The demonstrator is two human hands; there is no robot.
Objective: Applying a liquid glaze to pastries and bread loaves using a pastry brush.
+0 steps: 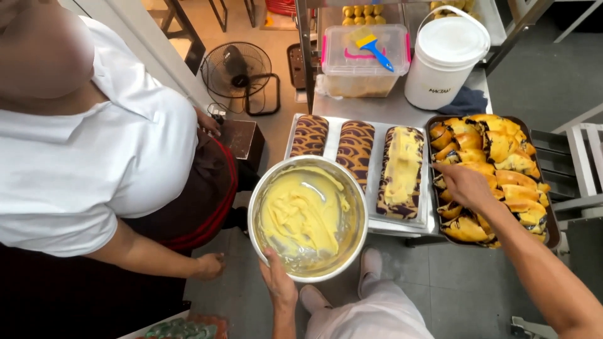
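The left hand [278, 284] gripped the near rim of a round steel mixing bowl [308, 216], fingers curled over the edge, and held it out in front of the body just off the near edge of the table [389, 103]. The bowl held a smear of yellow cream [301, 216] spread across its bottom and walls. The right hand [468, 187] reached out to the right of the bowl and lay palm down, fingers loosely spread, on the cake trimmings [502, 166], a heap of yellow and dark-brown pieces filling a dark tray [551, 226] at the right end of the table; whether the fingers had closed on a piece could not be told.

Between the bowl and that tray sat a pale tray [402, 223] with three patterned cake rolls [356, 150] side by side, their long axes running from near to far. The rightmost roll [402, 172] carried a strip of yellow cream along its top and lay just left of the right hand, nearer to it than to the left hand; the bowl's far rim overlapped the near ends of the two left rolls in the view.

Farther back on the table stood a clear plastic box [361, 59] with a blue-handled yellow brush [372, 45] on its lid, and a white lidded bucket [447, 56] to its right. On the left, another person in a white shirt [94, 163] and dark apron stood close by, one of their hands [208, 266] hanging near the bowl. A floor fan [237, 68] stood beyond.
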